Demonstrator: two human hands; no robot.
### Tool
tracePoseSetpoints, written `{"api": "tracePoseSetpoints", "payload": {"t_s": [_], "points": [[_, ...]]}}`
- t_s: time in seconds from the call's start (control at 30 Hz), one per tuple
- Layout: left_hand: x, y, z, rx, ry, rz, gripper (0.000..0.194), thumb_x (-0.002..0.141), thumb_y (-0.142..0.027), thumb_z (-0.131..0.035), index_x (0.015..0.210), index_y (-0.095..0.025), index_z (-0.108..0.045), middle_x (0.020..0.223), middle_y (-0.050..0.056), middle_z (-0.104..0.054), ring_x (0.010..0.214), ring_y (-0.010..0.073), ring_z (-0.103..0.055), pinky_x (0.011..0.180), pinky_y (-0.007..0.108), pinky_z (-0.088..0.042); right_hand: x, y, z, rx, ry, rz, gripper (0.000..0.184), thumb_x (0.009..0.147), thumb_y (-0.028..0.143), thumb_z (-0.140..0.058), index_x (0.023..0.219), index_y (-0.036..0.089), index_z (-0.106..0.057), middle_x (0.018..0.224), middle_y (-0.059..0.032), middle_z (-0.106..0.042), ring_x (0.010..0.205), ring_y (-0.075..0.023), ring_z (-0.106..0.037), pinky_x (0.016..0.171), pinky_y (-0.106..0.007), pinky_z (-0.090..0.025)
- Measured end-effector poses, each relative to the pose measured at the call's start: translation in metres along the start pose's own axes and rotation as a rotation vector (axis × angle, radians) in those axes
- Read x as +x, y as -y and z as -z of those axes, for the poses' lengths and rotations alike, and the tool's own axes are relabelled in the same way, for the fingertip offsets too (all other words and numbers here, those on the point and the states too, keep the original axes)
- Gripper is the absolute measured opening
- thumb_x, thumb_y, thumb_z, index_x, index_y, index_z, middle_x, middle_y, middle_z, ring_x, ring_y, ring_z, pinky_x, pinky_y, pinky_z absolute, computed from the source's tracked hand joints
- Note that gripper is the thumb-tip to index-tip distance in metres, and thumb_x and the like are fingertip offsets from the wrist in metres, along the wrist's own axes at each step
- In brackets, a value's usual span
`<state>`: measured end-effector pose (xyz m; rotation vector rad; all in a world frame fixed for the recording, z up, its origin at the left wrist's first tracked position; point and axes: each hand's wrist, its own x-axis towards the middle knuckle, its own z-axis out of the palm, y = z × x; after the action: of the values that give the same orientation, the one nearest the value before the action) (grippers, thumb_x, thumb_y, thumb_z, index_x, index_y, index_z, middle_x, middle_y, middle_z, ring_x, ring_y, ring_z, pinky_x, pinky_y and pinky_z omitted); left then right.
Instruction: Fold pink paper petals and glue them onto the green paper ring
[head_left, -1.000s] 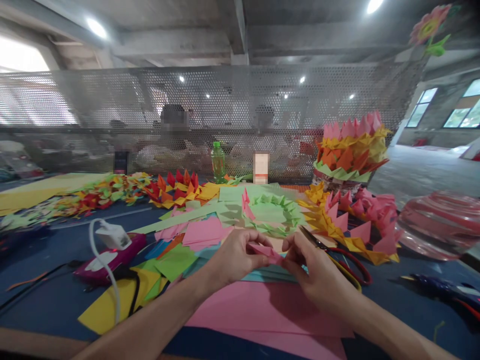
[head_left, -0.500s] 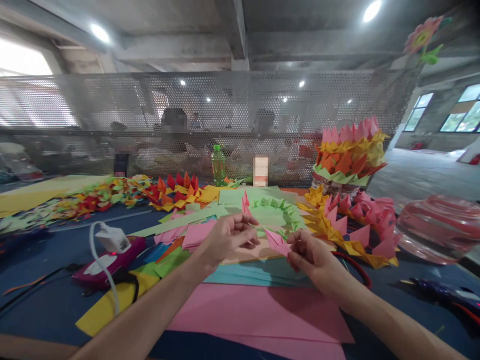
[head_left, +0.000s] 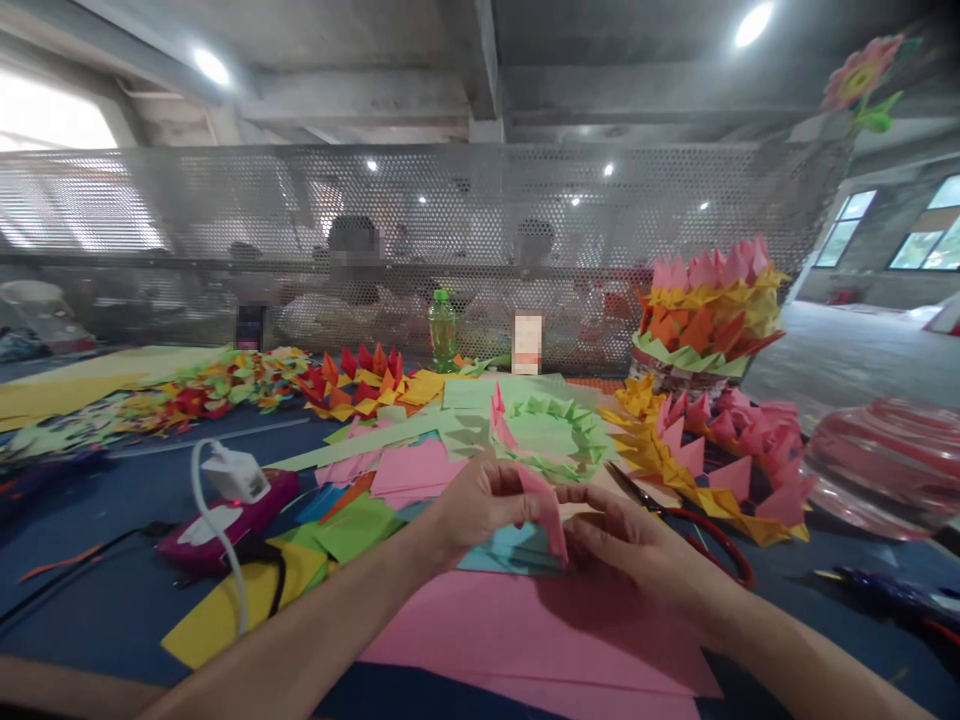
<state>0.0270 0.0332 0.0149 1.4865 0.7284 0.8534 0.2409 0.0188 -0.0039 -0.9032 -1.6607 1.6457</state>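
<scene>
Folded pink paper piece (head_left: pixel 551 520) held up between the two hands, over the blue sheets (head_left: pixel 514 548) and just beyond the large pink sheets (head_left: pixel 540 630); left hand (head_left: pixel 480 505) pinches its upper left part between thumb and curled fingers, right hand (head_left: pixel 619 530) close at its right side, fingers bent and partly open, contact with the paper not clear. Piece looks narrow and creased, upper end by the left fingers, lower end pointing down toward the pink sheets; green paper ring (head_left: pixel 555 435) lies beyond the hands, scissors (head_left: pixel 660 505) just beside the right.
</scene>
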Motion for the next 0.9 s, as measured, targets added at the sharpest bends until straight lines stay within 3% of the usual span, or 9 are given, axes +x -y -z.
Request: {"api": "tracePoseSetpoints", "payload": {"t_s": [0.13,0.23,0.43,0.6,0.9], "points": [[0.0027,0.0072,0.003,0.009,-0.193,0.059,0.036,0.075,-0.048,-0.08,0.074,-0.013,-0.073,0.067,0.004,-0.07,0.056,0.0103,-0.055,0.058,0.023,-0.044,0.0043,-0.0039,-0.0001,-0.129,-0.037,0.038,0.052,0.087,0.07,-0.059,0.089,0.018,-0.062,0.083,-0.0026,-0.061,0.073,-0.0142,-0.054,0.066,-0.026,-0.04],[0.003,0.0097,0.0011,0.005,-0.225,0.094,0.036,0.07,-0.046,-0.082,0.071,-0.012,-0.073,0.065,0.004,-0.069,0.053,0.009,-0.052,0.055,0.022,-0.044,0.0042,-0.005,-0.0026,-0.229,-0.03,0.053,0.052,0.086,0.068,-0.062,0.074,0.017,-0.06,0.07,0.0015,-0.052,0.066,-0.0125,-0.044,0.061,-0.025,-0.032],[0.0026,0.0048,-0.0063,-0.004,-0.192,0.129,0.047,0.069,-0.055,-0.079,0.063,-0.01,-0.069,0.063,0.007,-0.069,0.051,0.0105,-0.054,0.053,0.023,-0.046,0.0015,-0.009,-0.0045,-0.331,-0.044,0.0,0.045,0.088,0.058,-0.063,0.069,0.018,-0.054,0.062,0.0059,-0.037,0.057,-0.0098,-0.028,0.052,-0.025,-0.018],[0.0025,0.0044,-0.0061,-0.01,-0.203,0.133,0.058,0.076,-0.067,-0.069,0.061,-0.011,-0.067,0.063,0.009,-0.068,0.053,0.0133,-0.057,0.052,0.024,-0.047,0.0021,-0.0095,-0.0035,-0.371,-0.051,-0.002,0.043,0.09,0.056,-0.061,0.069,0.018,-0.053,0.061,0.006,-0.037,0.056,-0.0099,-0.028,0.052,-0.025,-0.018],[0.0029,0.0058,-0.0058,-0.004,-0.232,0.107,0.058,0.076,-0.067,-0.07,0.058,-0.012,-0.064,0.059,0.005,-0.065,0.051,0.0118,-0.055,0.054,0.023,-0.048,0.0023,-0.0095,-0.0046,-0.381,-0.052,0.005,0.043,0.091,0.054,-0.059,0.069,0.018,-0.05,0.062,0.0056,-0.038,0.057,-0.0098,-0.028,0.052,-0.025,-0.019]]}}
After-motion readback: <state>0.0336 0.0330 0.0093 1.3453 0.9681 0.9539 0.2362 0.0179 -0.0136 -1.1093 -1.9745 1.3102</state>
